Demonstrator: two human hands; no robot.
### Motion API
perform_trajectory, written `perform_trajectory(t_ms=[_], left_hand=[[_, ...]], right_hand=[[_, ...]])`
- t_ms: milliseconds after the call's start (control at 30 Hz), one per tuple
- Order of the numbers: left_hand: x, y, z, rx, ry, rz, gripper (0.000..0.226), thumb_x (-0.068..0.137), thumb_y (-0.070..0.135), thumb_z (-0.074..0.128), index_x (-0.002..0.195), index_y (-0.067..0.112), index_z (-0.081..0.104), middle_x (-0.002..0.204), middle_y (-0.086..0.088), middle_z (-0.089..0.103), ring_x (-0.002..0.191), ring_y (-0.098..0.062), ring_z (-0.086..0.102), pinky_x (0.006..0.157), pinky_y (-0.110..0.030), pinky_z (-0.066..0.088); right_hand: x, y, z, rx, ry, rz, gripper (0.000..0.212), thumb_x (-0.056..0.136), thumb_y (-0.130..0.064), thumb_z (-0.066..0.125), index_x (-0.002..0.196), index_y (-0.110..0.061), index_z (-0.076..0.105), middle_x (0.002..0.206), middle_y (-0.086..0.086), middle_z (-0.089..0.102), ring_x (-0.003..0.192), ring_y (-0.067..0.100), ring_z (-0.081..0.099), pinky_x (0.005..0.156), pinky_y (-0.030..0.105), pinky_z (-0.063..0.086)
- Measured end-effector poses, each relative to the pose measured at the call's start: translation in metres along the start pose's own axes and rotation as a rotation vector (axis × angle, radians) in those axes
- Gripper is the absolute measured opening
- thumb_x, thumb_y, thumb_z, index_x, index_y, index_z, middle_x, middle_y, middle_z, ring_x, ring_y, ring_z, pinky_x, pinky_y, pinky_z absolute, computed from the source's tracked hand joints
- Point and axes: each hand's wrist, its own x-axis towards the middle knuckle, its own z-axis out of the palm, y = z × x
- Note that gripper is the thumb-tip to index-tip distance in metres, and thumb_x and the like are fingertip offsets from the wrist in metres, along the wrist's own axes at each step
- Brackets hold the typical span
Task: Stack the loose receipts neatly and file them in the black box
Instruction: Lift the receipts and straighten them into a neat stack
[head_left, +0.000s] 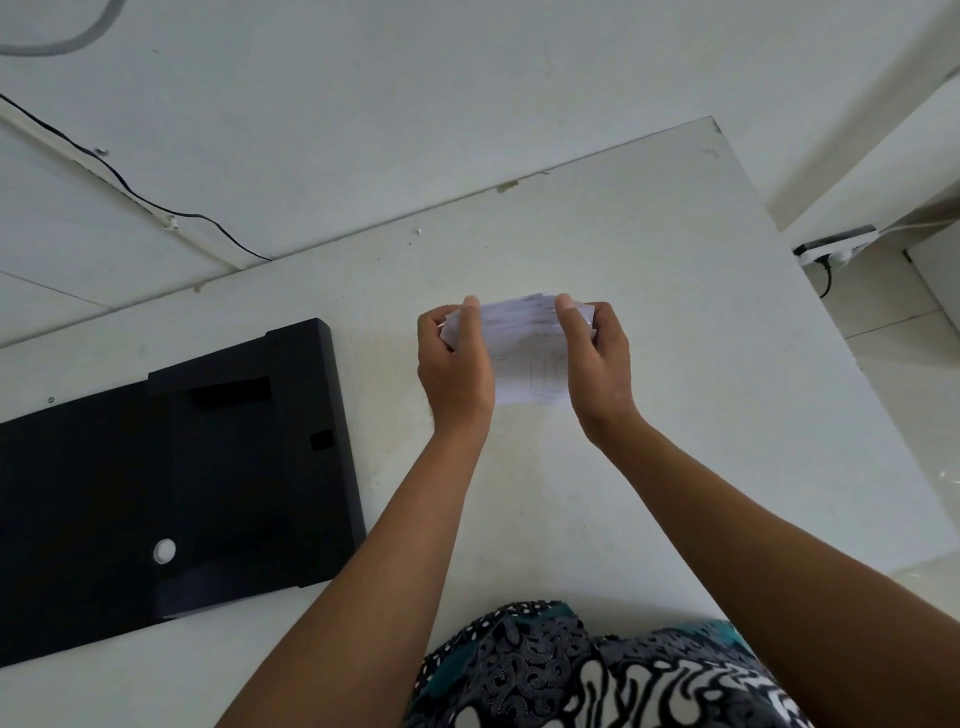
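A bundle of white receipts (524, 358) stands on edge on the white table (701, 322), its top edges uneven and fanned. My left hand (453, 358) grips its left side, thumb in front and fingers behind. My right hand (595, 358) grips its right side the same way. The black box (156, 467) lies flat on the table to the left, about a hand's width from my left hand. A round hole shows in its near part.
The table's far edge meets a white wall, where a black cable (130, 192) runs along a white trunking. A power strip (836, 247) lies on the floor past the table's right edge. Patterned clothing (571, 670) fills the bottom middle.
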Motion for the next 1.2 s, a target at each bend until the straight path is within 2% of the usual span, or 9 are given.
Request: perform_trajectory(t_ms=[133, 367, 533, 667, 800, 900, 1000, 1100, 1200], left_hand=[[-0.006, -0.003, 0.006, 0.057, -0.033, 0.082, 0.029, 0.096, 0.049, 0.059, 0.109, 0.023, 0.062, 0.101, 0.012, 0.063, 0.089, -0.008, 0.061, 0.061, -0.005, 0.046], [-0.006, -0.007, 0.001, 0.022, -0.082, 0.003, 0.033, 0.103, 0.053, 0.041, 0.105, 0.029, 0.063, 0.097, 0.012, 0.062, 0.091, -0.008, 0.059, 0.075, -0.023, 0.046], [-0.012, -0.01, 0.003, 0.094, -0.157, 0.087, 0.036, 0.1, 0.056, 0.046, 0.116, 0.029, 0.064, 0.111, 0.009, 0.068, 0.102, -0.012, 0.064, 0.084, -0.024, 0.054], [-0.007, -0.011, 0.001, 0.085, -0.109, 0.012, 0.026, 0.098, 0.057, 0.051, 0.095, 0.033, 0.059, 0.095, 0.01, 0.065, 0.091, -0.014, 0.064, 0.07, -0.025, 0.052], [-0.004, -0.013, -0.001, 0.069, -0.132, -0.037, 0.037, 0.094, 0.063, 0.05, 0.096, 0.028, 0.06, 0.095, 0.006, 0.066, 0.092, -0.018, 0.064, 0.075, -0.033, 0.053], [-0.005, -0.012, -0.002, 0.09, -0.16, -0.048, 0.047, 0.088, 0.073, 0.044, 0.099, 0.029, 0.06, 0.099, 0.006, 0.066, 0.094, -0.018, 0.065, 0.082, -0.038, 0.056], [-0.007, -0.013, -0.006, 0.07, -0.198, -0.057, 0.052, 0.079, 0.077, 0.047, 0.104, 0.033, 0.06, 0.105, 0.009, 0.068, 0.1, -0.014, 0.065, 0.088, -0.038, 0.056], [-0.007, -0.017, -0.009, 0.135, -0.25, 0.034, 0.027, 0.084, 0.057, 0.067, 0.104, 0.039, 0.06, 0.105, 0.018, 0.068, 0.099, -0.002, 0.065, 0.088, -0.031, 0.054], [-0.001, -0.02, -0.017, 0.129, -0.24, 0.157, 0.021, 0.089, 0.044, 0.07, 0.108, 0.039, 0.062, 0.106, 0.019, 0.07, 0.099, 0.0, 0.066, 0.086, -0.024, 0.056]], right_hand=[[0.001, -0.004, 0.011, 0.013, 0.017, 0.023, 0.039, 0.084, -0.064, 0.058, 0.089, -0.025, 0.055, 0.078, -0.022, 0.061, 0.069, -0.006, 0.058, 0.06, 0.016, 0.044], [0.0, -0.004, 0.004, 0.005, 0.016, 0.012, 0.037, 0.095, -0.064, 0.039, 0.077, -0.032, 0.046, 0.067, -0.028, 0.05, 0.064, -0.007, 0.046, 0.068, 0.025, 0.036], [-0.005, -0.001, 0.01, -0.053, -0.081, -0.046, 0.037, 0.092, -0.067, 0.039, 0.092, -0.032, 0.052, 0.093, -0.014, 0.065, 0.079, -0.005, 0.061, 0.066, 0.018, 0.044], [-0.002, 0.002, 0.006, -0.035, -0.001, -0.061, 0.033, 0.094, -0.06, 0.046, 0.089, -0.028, 0.045, 0.085, -0.016, 0.052, 0.07, -0.006, 0.049, 0.067, 0.017, 0.039], [0.002, 0.006, 0.0, -0.017, 0.006, -0.049, 0.032, 0.095, -0.056, 0.048, 0.086, -0.025, 0.046, 0.076, -0.023, 0.049, 0.069, -0.005, 0.047, 0.068, 0.016, 0.038], [-0.002, 0.01, -0.008, 0.013, -0.1, -0.087, 0.037, 0.09, -0.059, 0.049, 0.108, -0.027, 0.054, 0.1, -0.027, 0.061, 0.089, -0.008, 0.057, 0.074, 0.011, 0.045], [-0.008, 0.029, -0.019, -0.111, -0.214, -0.166, 0.061, 0.088, -0.04, 0.067, 0.141, -0.028, 0.04, 0.127, -0.012, 0.06, 0.112, 0.003, 0.061, 0.086, 0.019, 0.051], [-0.006, 0.037, -0.019, -0.293, -0.178, -0.188, 0.051, 0.091, -0.022, 0.065, 0.137, -0.025, 0.043, 0.112, -0.019, 0.062, 0.103, 0.007, 0.063, 0.075, 0.015, 0.048], [0.0, 0.027, -0.017, -0.278, -0.109, -0.223, 0.039, 0.089, -0.023, 0.064, 0.124, -0.032, 0.05, 0.096, -0.026, 0.063, 0.088, -0.006, 0.062, 0.064, 0.008, 0.045]])
